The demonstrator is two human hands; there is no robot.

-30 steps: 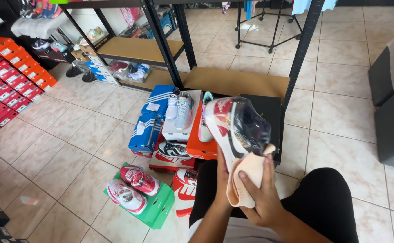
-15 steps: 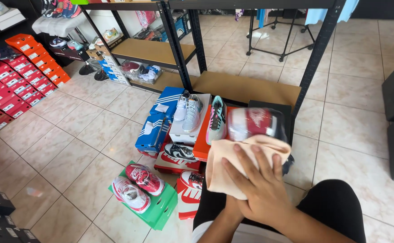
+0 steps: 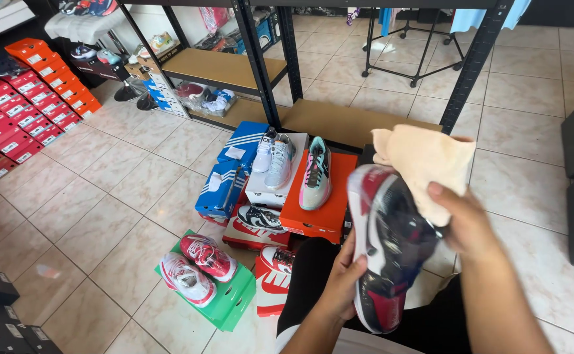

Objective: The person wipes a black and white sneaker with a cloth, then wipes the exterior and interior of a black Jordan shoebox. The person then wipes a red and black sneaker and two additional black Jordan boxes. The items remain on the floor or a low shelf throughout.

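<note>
Now the cloth (image 3: 424, 172) has moved off the sneaker (image 3: 388, 246) to its toe; left hand (image 3: 344, 282) clamped underneath, right hand (image 3: 465, 226) pinching cloth.

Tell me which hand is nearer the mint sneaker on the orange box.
Left. The left hand grips the dark sneaker just below the mint sneaker; the right hand, holding the cloth, sits farther right.

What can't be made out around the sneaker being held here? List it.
Head view only:
- Far side of the red, white and black sneaker: turned away from the camera.
- Right hand: its fingers are behind the beige cloth and the sneaker.
- Left hand: palm hidden against the sneaker.
- Shoebox labels: too small.
</note>
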